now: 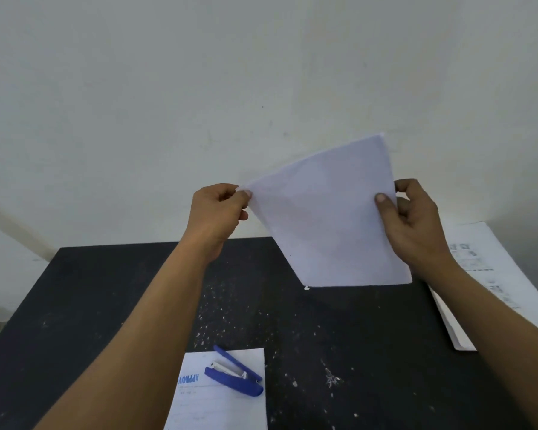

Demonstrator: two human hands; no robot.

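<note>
A thin set of white paper sheets [326, 218] is held up in the air above the far part of a black table [100, 305]. My left hand [215, 212] pinches its left corner between thumb and fingers. My right hand [413, 225] grips its right edge, thumb on the near face and fingers behind. The sheets look blank on the side facing me.
A blue stapler [235, 375] lies on a printed sheet [218, 405] at the table's near edge. A stack of printed papers [491, 274] lies at the table's right side. A pale wall [261, 88] stands right behind the table.
</note>
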